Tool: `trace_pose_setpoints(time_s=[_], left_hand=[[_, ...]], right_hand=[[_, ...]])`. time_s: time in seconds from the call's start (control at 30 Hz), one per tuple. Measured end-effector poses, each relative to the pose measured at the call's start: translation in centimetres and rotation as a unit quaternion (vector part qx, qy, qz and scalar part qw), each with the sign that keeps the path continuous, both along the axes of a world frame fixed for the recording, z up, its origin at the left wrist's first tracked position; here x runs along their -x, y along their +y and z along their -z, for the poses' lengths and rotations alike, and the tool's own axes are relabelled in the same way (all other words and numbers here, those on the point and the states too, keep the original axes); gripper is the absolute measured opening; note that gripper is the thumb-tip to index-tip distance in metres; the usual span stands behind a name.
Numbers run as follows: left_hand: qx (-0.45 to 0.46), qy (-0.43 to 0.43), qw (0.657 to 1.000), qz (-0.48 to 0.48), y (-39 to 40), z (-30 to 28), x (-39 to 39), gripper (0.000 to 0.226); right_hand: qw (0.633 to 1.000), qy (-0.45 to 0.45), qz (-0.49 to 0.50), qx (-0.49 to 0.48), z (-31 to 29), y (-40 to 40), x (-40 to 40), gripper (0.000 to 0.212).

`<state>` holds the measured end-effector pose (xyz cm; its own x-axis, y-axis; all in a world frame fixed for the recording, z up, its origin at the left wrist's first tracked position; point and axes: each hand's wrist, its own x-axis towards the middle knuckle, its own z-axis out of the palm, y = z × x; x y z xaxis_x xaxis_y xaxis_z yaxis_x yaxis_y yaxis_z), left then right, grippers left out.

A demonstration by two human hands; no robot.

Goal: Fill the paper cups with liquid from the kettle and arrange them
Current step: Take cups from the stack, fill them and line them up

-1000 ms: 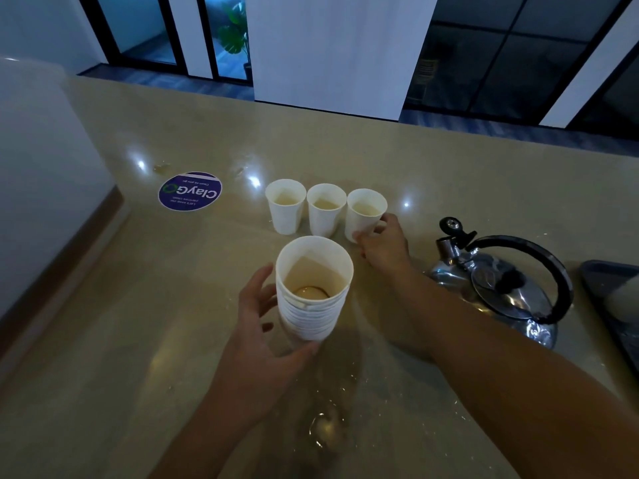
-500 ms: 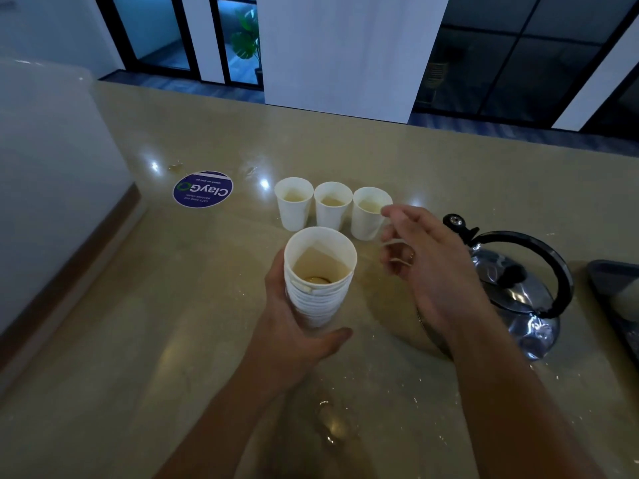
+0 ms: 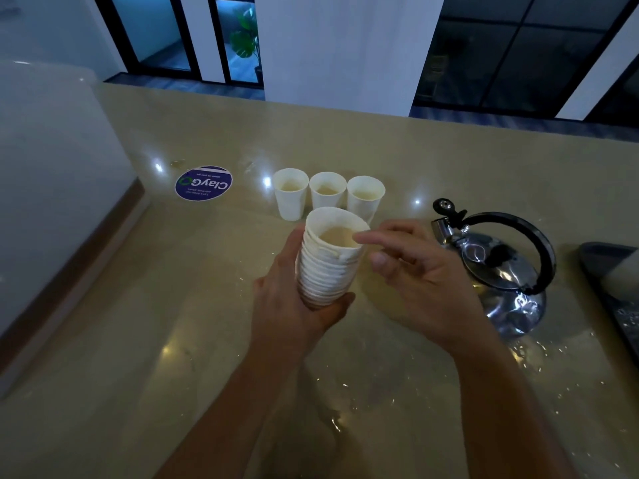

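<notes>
My left hand [image 3: 294,305] grips a stack of white paper cups [image 3: 328,261], lifted off the counter and tilted a little to the right. My right hand [image 3: 418,274] is beside the stack's rim, its forefinger lying across the top edge and the other fingers loosely bent, holding nothing. Three white paper cups [image 3: 328,193] with pale liquid inside stand in a row behind the stack. A shiny steel kettle [image 3: 498,267] with a black arched handle sits on the counter to the right.
The beige counter [image 3: 173,323] carries a round blue sticker [image 3: 203,183] at the back left and wet splashes at the front right. A dark tray [image 3: 619,299] lies at the right edge. A pale raised block [image 3: 52,188] borders the left side.
My right hand left the rightmost filled cup and came back to the stack's rim. My left hand closed round the stack and raised it off the counter.
</notes>
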<state>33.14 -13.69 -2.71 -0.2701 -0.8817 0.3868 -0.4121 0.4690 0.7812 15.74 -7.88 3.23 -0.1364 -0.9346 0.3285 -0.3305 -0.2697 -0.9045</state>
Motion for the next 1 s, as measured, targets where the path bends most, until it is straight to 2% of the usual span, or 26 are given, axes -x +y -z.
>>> trace_pose_setpoints(time_s=[0.17, 0.3, 0.53, 0.8, 1.0], left_hand=[[-0.009, -0.092, 0.995, 0.044, 0.4, -0.6, -0.6, 0.108], [-0.033, -0.092, 0.994, 0.052, 0.8, -0.1, -0.7, 0.111], [-0.039, -0.099, 0.992, 0.060, 0.7, -0.6, -0.9, 0.102], [-0.050, -0.103, 0.991, 0.065, 0.4, -0.5, -0.9, 0.105], [-0.049, -0.108, 0.991, 0.066, 0.4, -0.6, -1.1, 0.104]], right_hand=[[0.997, 0.044, 0.060, -0.008, 0.2, 0.1, 0.0, 0.029], [0.995, 0.065, 0.065, -0.044, 0.4, 0.1, -0.5, 0.031], [0.993, 0.097, 0.062, -0.021, 0.0, 0.1, -0.4, 0.030], [0.997, 0.040, 0.072, -0.009, 0.7, 0.2, -1.0, 0.027], [0.996, 0.051, 0.075, -0.009, 0.4, 0.3, -1.3, 0.023]])
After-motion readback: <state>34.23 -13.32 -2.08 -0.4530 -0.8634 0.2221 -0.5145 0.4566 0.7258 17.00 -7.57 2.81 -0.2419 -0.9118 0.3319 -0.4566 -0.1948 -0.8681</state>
